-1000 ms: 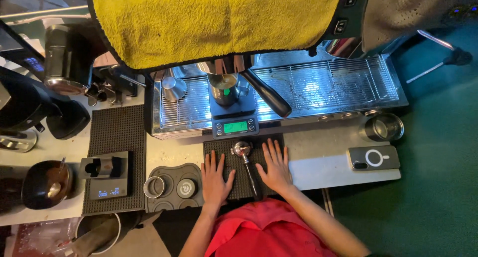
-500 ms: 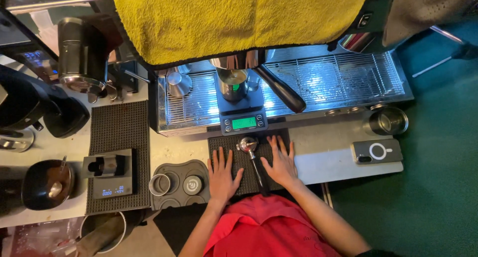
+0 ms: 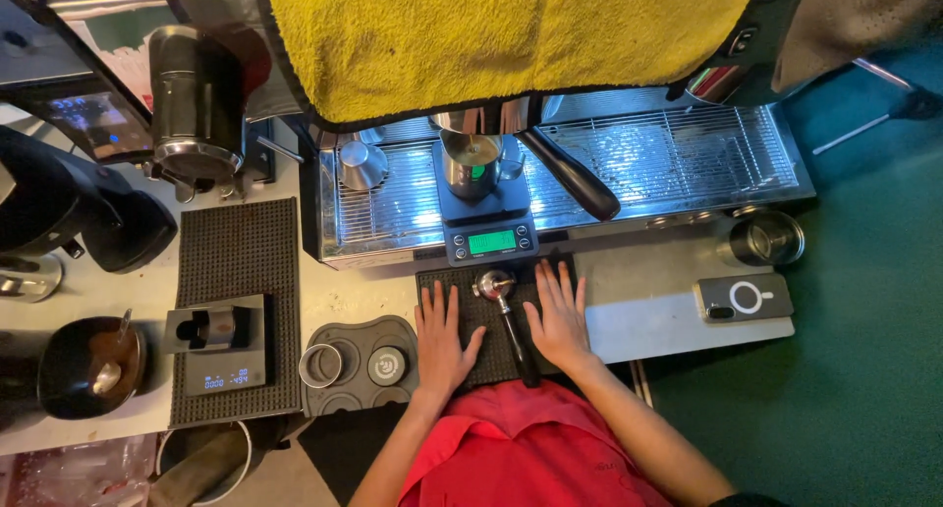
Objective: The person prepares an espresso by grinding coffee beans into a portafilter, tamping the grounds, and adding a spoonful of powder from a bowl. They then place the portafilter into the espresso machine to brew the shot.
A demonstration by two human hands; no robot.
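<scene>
Two hands – the left hand (image 3: 442, 340) and the right hand (image 3: 558, 315) – lie flat. One portafilter (image 3: 503, 310), one phone (image 3: 744, 298), one yellow towel (image 3: 511, 35). Two scales – one (image 3: 489, 234) under a steel jug (image 3: 470, 163), another (image 3: 221, 350) at left. Three rubber mats (image 3: 241, 261).

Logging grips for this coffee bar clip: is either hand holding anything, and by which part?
Nothing is held. The left hand and right hand lie flat, open, on the black mat, either side of the portafilter.
</scene>
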